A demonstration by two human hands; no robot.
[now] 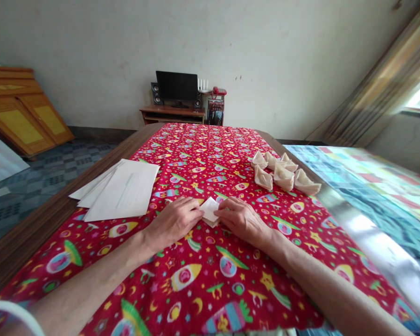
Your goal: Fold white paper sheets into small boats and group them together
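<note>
Between my two hands lies a small folded piece of white paper (210,211), diamond-shaped with one corner pointing away from me, resting on the red patterned cloth (185,275). My left hand (177,217) is closed at its left corner, fingertips pressed on the edge. On the opposite corner, my right hand (243,217) pinches the paper with thumb and fingers. Up and to the right sit several stacks of folded paper boats (283,175), cream-white with pointed ends. To the left are several flat sheets of white paper (126,193), fanned and overlapping.
The cloth covers a brown wooden table (52,240). Beyond its far end stand a black monitor (177,86) and speakers on a small desk (173,112). A bed with a patterned cover (378,186) is at right, a wooden cabinet (24,109) at left.
</note>
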